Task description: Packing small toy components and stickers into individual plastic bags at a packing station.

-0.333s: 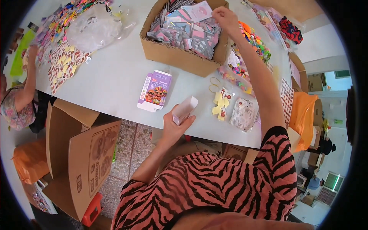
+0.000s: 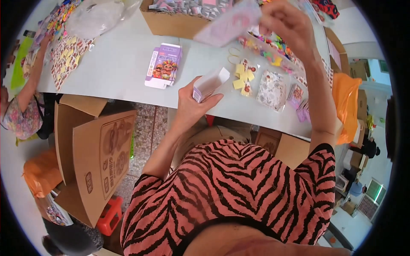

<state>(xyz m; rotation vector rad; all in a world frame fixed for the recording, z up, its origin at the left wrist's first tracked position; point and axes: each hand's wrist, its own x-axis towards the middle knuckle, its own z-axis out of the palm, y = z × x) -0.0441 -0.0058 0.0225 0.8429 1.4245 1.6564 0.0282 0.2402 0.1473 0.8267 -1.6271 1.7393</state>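
My left hand (image 2: 188, 104) is closed round a small carton (image 2: 209, 86), white inside, its open end tilted up and away to the right. My right hand (image 2: 292, 30) pinches a flat, pale pink and grey packet (image 2: 230, 23), blurred by motion, in the air above the table. Beyond it stands a brown cardboard box (image 2: 171, 24) full of similar packets (image 2: 188, 6). A purple printed carton (image 2: 164, 68) with cartoon figures lies flat on the table, to the left of the carton in my hand.
Yellow-backed stickers (image 2: 243, 79), a clear bag (image 2: 272, 90) and small purple packets (image 2: 299, 102) lie to the right. Colourful trinkets (image 2: 273, 55) sit behind them. At left, a co-worker's arm (image 2: 36, 70) reaches over the table. An open cardboard box (image 2: 96, 162) stands at the lower left.
My right hand has left the big cardboard box and come nearer, carrying a packet. My left hand still holds the small carton. The whole view has shifted, with the table now higher in it.
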